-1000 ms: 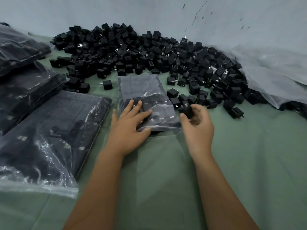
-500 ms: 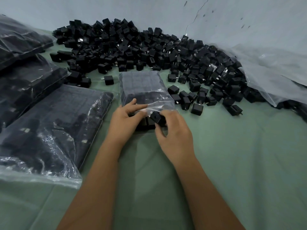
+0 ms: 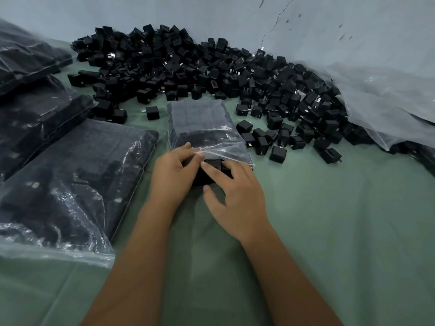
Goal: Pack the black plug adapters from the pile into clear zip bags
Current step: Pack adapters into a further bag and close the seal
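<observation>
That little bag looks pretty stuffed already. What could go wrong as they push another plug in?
1. The small zip bag already looks nearly full; the adapter that the right hand pushes in at its mouth may not fit, and the zip might not close.
2. The left hand holds only the thin plastic lip, which could slip or tear.
3. Loose adapters lie close beside the bag, so the right arm might knock them about.

Black plug adapters [image 3: 211, 74] lie heaped on a plain pale green cloth [image 3: 341, 220] before a light grey-blue wall [image 3: 211, 15], while the clear zip bag [image 3: 202, 128] and the shiny clear filled bags [image 3: 70, 180] on the left show black through their plastic.
</observation>
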A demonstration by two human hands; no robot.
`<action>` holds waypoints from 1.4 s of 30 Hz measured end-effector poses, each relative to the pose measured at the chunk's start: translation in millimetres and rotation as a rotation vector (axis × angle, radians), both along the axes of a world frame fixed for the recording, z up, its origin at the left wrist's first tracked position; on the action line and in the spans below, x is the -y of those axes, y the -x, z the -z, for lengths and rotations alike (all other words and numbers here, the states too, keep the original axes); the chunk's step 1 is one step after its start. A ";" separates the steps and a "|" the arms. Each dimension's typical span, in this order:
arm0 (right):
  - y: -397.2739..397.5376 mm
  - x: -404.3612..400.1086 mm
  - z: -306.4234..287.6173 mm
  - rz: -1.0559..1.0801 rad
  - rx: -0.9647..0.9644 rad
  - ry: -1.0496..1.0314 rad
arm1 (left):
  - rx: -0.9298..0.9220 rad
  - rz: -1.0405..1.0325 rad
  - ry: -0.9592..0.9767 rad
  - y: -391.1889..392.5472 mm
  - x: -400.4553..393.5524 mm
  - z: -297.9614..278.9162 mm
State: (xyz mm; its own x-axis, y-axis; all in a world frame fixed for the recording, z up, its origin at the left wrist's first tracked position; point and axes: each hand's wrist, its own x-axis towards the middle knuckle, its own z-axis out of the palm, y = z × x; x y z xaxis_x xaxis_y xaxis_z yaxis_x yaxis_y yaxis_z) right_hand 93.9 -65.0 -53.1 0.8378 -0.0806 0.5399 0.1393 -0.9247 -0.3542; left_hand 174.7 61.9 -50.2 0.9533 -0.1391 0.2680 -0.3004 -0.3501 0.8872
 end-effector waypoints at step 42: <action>-59.1 -14.6 -21.1 0.074 -0.454 0.270 | 0.743 -0.237 -0.120 10.5 14.8 -1.3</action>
State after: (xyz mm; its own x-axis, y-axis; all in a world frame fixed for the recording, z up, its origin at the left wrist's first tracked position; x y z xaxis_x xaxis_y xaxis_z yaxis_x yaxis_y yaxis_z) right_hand 153.0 -50.4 -32.0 0.9894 -0.0568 0.1336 -0.0420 -0.9929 -0.1113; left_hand 164.2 47.1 -48.8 0.5386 -0.0225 0.8423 -0.7049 -0.5597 0.4358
